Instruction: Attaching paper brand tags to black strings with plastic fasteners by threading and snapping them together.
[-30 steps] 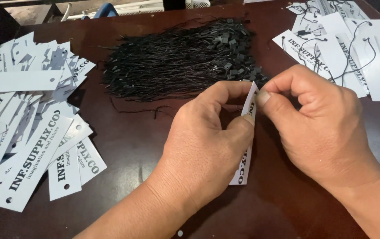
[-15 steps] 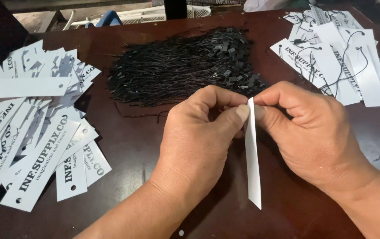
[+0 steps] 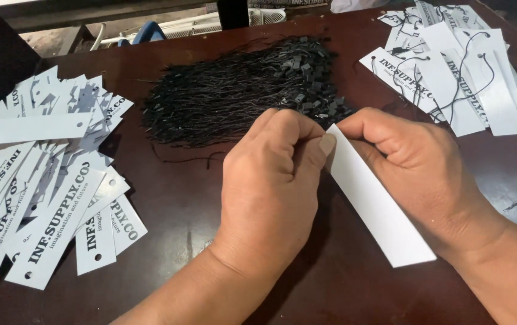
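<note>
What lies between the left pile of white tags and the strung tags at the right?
In the head view: the heap of black strings, with both hands pinching a white tag just in front.

Soft, even light falls from above and behind, bright enough to read everything. The dark bench [image 3: 198, 198] shows a dull sheen near its middle, no harsh glare. Shadows under both hands are faint and blurred. Focus is sharp throughout, edges barely bent.

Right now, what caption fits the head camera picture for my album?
Two hands, left hand and right hand, pinch a white paper tag beside black strings.
</note>
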